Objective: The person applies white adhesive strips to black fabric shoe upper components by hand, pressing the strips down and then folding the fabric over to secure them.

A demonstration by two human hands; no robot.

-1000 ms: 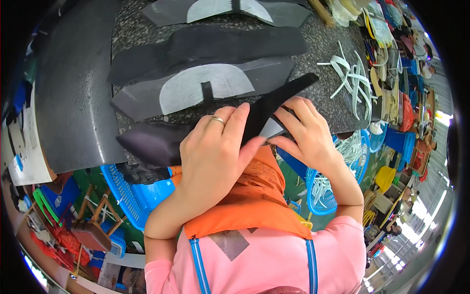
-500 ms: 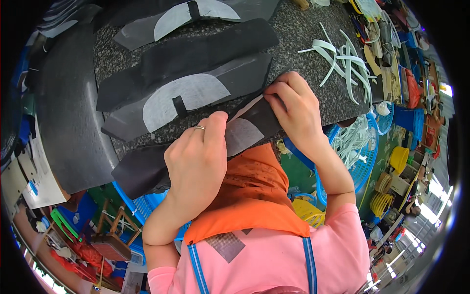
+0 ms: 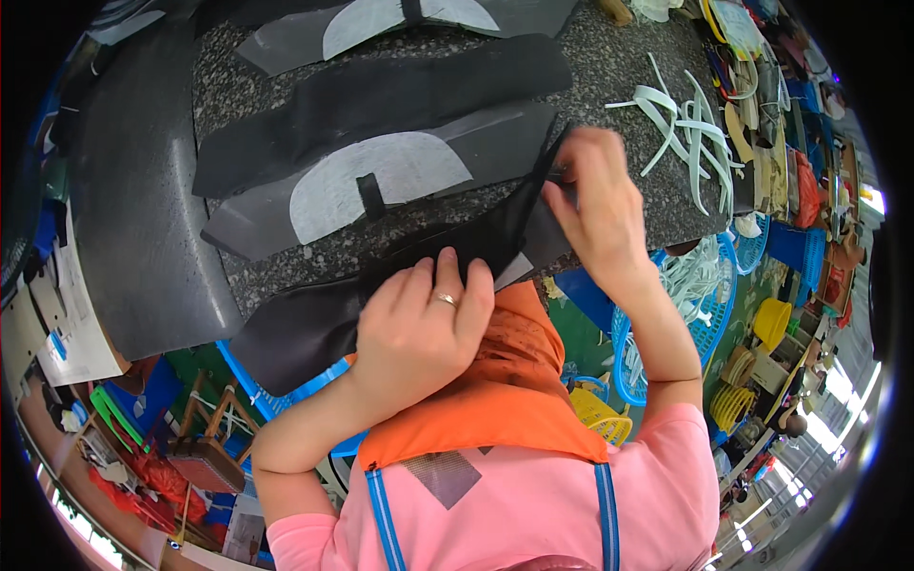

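Observation:
A long black leather-like piece (image 3: 295, 328) lies across the near edge of the table, partly overhanging it. My left hand (image 3: 419, 319), with a ring on one finger, presses on its middle, fingers bent over the material. At the piece's right end my right hand (image 3: 605, 209) has curled fingers at a narrow flap that is lifted and folded up; motion blurs the fingertips slightly. Under the flap a bit of pale patch shows. Just beyond lies a similar black piece (image 3: 514, 143) with a light grey half-round patch (image 3: 400, 171) and a small black tab (image 3: 368, 194).
Further back on the speckled table (image 3: 624, 200) is another patched piece (image 3: 367, 29). White strips (image 3: 687, 128) lie in a loose pile at right. A smooth black surface (image 3: 143, 209) adjoins on the left. Blue baskets (image 3: 624, 381) stand below the table edge.
My left hand has moved right and nearer to me along the black piece. The right hand has shifted slightly right, and the flap now stands raised, folded across the pale patch.

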